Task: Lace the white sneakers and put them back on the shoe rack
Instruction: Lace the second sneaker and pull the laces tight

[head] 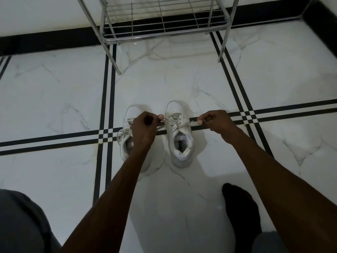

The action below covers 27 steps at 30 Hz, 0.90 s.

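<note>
Two white sneakers stand side by side on the marble floor, toes pointing away from me. The right sneaker (179,141) is laced, and its two lace ends stretch out sideways. My left hand (145,127) pinches the left lace end (165,121) and hovers over the left sneaker (127,137), hiding much of it. My right hand (214,121) pinches the right lace end (192,122) just right of that shoe. A loose lace loop hangs off the left sneaker's outer side. The metal shoe rack (158,24) stands beyond the shoes against the wall.
The rack's lowest wire shelf is bare; its legs (113,57) reach toward the shoes. My foot in a black sock (240,209) rests on the floor at lower right, and my knee in grey fabric (20,221) fills the lower left corner.
</note>
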Available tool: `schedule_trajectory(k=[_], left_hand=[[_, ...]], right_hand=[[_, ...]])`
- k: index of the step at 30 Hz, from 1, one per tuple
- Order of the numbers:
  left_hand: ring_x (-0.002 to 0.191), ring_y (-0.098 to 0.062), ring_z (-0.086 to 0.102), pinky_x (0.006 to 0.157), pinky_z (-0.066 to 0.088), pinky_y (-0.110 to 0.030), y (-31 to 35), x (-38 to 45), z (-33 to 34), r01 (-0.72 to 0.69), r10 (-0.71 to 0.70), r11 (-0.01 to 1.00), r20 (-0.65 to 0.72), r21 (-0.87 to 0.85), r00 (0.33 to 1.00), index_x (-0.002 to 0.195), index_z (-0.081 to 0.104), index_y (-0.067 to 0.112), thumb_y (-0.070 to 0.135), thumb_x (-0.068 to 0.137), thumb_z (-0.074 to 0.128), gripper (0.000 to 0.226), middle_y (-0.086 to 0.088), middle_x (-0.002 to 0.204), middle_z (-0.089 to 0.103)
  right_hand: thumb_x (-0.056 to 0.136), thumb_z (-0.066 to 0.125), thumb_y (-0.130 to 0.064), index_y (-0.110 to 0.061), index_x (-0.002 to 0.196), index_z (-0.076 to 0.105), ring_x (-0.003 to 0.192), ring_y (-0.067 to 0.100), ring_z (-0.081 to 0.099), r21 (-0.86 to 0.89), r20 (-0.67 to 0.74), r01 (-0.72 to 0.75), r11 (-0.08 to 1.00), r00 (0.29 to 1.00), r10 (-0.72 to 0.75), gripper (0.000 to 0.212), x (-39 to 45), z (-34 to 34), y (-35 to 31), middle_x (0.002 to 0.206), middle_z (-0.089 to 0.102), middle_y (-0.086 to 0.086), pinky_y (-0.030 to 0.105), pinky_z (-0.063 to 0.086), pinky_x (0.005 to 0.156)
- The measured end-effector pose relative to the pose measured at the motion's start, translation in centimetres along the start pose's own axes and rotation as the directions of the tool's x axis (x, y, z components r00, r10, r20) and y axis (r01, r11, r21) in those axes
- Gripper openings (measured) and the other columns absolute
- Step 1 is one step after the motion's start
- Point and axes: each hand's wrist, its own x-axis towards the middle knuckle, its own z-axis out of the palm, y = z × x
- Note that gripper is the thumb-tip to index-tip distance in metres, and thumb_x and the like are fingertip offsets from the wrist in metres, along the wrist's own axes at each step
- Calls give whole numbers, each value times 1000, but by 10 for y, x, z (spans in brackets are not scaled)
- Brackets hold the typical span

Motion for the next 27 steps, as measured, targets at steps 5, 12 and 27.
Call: schedule_trajectory(k=[5, 12, 27], left_hand=[[70, -13, 72, 62, 59, -28, 0, 4, 7, 82, -77, 983, 37, -167, 996, 92, 73, 1, 39, 87, 79, 39, -10, 83, 79], [67, -17, 70, 68, 60, -34, -10, 14, -14, -167, 140, 895, 95, 413, 986, 92, 71, 6, 30, 94, 72, 24, -7, 77, 73], [68, -31, 67, 68, 60, -49, -21, 9, -15, -286, 202, 772, 208, 567, 957, 82, 65, 1, 8, 95, 63, 15, -15, 76, 71]], right_hand=[[79, 81, -13, -8, 91, 77, 68, 6, 55, -136, 11, 53, 989, 999, -52, 14, -2, 1, 1, 71, 65, -4, 16, 39, 59], [74, 85, -13, -8, 80, 75, 58, -1, 54, -445, -85, 146, 883, 975, -204, 12, 0, 2, 1, 64, 59, -11, 5, 35, 51], [75, 82, -3, -2, 74, 65, 64, 16, 59, -560, -58, 255, 788, 937, -345, 17, -2, -6, 5, 69, 65, 6, 33, 51, 61]])
